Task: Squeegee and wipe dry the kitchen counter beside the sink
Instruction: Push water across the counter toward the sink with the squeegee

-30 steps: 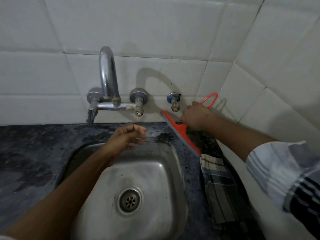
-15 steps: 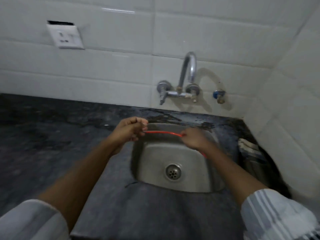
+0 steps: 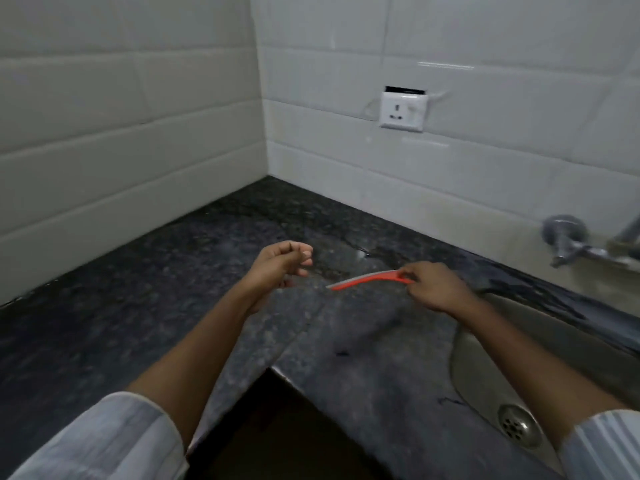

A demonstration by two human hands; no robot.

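My right hand (image 3: 434,287) grips the handle end of a red squeegee (image 3: 365,280), whose blade points left and hovers just over the dark granite counter (image 3: 145,289) to the left of the sink (image 3: 485,348). My left hand (image 3: 280,268) floats a little left of the blade tip, fingers loosely curled, holding nothing and not touching the squeegee. The counter near the back wall looks wet and glossy.
White tiled walls meet in a corner behind the counter. A wall socket (image 3: 402,109) sits above the counter. The tap (image 3: 575,244) is at the right edge. The counter's front has an inner corner with a dark gap (image 3: 277,427) below it. The sink drain (image 3: 517,424) shows at lower right.
The view has swung left from the sink to the counter. My right hand carried the squeegee over the counter, and my left hand let go of its tip.
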